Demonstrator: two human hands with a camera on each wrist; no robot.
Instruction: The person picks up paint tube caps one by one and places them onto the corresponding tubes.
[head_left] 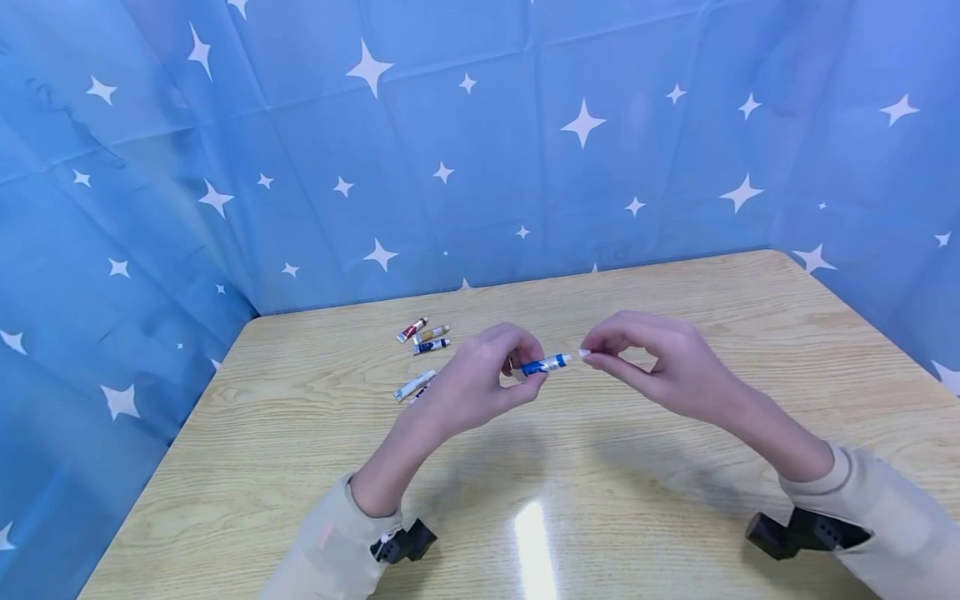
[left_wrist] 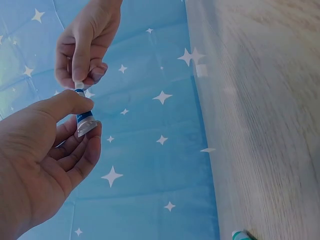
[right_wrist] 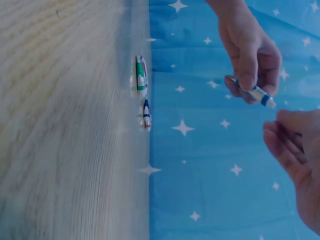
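Observation:
My left hand (head_left: 491,375) pinches a blue and silver paint tube (head_left: 545,364) between thumb and fingers, its white nozzle pointing toward the right hand. With thumb and fingertips, my right hand (head_left: 660,362) holds a small white cap (head_left: 584,353), a short gap away from the nozzle. Both hands are raised over the table. In the left wrist view the tube's flat crimped end (left_wrist: 87,127) faces the camera, below the left thumb. Seen from the right wrist, the right hand's fingers (right_wrist: 287,140) hide the cap.
On the wooden table (head_left: 300,433), left of the hands, lie a red tube (head_left: 412,330), a yellow-ochre tube (head_left: 432,334), a dark blue tube (head_left: 431,346) and a pale tube (head_left: 415,385), with another partly hidden beside it. A blue star-patterned curtain (head_left: 480,142) hangs behind the table.

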